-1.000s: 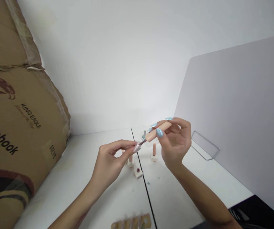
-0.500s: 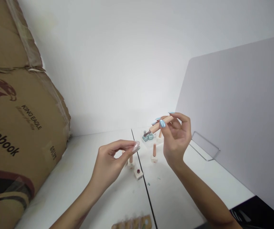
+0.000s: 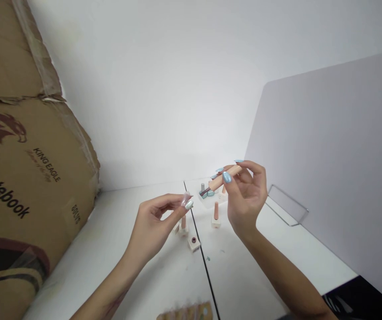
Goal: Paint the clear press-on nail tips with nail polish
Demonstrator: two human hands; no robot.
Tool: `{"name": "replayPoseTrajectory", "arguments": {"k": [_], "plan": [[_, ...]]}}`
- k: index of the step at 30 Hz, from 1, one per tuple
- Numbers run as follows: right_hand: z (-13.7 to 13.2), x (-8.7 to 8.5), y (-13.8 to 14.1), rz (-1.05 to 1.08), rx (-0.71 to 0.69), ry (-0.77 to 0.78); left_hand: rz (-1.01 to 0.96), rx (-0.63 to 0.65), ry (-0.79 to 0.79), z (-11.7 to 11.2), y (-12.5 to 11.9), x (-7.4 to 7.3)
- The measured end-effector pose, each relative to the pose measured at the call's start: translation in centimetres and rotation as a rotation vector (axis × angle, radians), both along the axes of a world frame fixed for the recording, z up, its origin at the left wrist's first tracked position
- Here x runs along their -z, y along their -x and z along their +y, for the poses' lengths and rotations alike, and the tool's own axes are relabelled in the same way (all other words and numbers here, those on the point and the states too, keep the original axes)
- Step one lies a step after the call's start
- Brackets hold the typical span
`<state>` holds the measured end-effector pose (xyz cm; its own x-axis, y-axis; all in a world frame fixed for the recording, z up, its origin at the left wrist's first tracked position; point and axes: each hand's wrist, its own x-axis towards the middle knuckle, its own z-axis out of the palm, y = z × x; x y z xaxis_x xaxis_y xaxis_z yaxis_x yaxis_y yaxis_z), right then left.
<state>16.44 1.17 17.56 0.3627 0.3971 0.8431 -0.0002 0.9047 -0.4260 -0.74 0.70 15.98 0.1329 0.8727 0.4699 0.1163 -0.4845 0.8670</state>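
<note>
The right fingers (image 3: 227, 177) are closed around a peach polish-brush handle (image 3: 226, 174), gripping it between thumb and fingertips, its dark brush end pointing left over a clear tray (image 3: 212, 200). The left fingertips (image 3: 189, 205) pinch what looks like a clear false nail (image 3: 186, 199), just apart from the brush. Both hands have shiny pale-blue nails.

Below the right hand (image 3: 247, 200) stands a peach-capped polish bottle (image 3: 216, 214). Beside the left hand (image 3: 153, 226) are another (image 3: 183, 225) and an uncapped square bottle (image 3: 193, 243). Teal bottles (image 3: 206, 193) sit in the tray. On the left, a cardboard sheet (image 3: 21, 186) reads "KING EAGLE" and "notebook".
</note>
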Motion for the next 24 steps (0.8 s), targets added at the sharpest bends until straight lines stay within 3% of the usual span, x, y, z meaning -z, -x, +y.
{"name": "replayPoseTrajectory", "arguments": {"k": [14, 24], "plan": [[-0.1, 0.0, -0.1, 0.007, -0.042, 0.000, -0.017, -0.038, -0.056, -0.3, -0.3, -0.3], [-0.5, 0.3, 0.6, 0.018, -0.132, 0.025, 0.091, -0.265, -0.406, -0.3, -0.3, 0.8]]}}
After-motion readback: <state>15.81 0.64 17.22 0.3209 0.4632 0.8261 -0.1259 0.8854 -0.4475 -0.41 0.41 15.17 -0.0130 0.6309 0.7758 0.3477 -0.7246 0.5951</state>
